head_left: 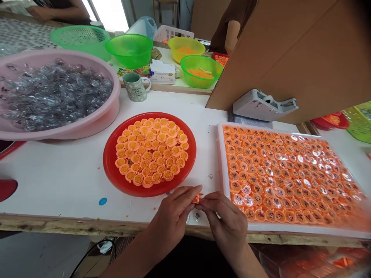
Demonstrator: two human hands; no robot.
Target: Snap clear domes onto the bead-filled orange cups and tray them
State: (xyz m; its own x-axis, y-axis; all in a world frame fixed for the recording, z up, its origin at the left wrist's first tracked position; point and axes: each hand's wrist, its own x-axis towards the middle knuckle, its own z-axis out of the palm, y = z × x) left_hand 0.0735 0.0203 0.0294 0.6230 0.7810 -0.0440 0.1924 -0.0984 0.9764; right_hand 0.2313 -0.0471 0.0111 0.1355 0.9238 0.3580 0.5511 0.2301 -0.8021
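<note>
My left hand (180,204) and my right hand (224,216) meet at the table's front edge, fingers closed on one small orange plastic piece (197,199). Fingertips hide most of that piece. Just below them lies a clear round disc (196,216) with a small dark print. Beyond my left hand stands a red round plate (111,170), bearing many orange cup-shaped pieces (150,150) with speckled yellow insides. To the right of my right hand is a white tray (222,154), filled with rows of orange pieces (278,173) under clear printed covers.
A pink basin (113,104) of clear plastic parts sits at left. Behind are a mug (136,90), green bowls (129,50), a yellow bowl (185,42) and a tape dispenser (261,106) against a cardboard sheet (290,58). A blue disc (102,201) lies front left. Other people sit across.
</note>
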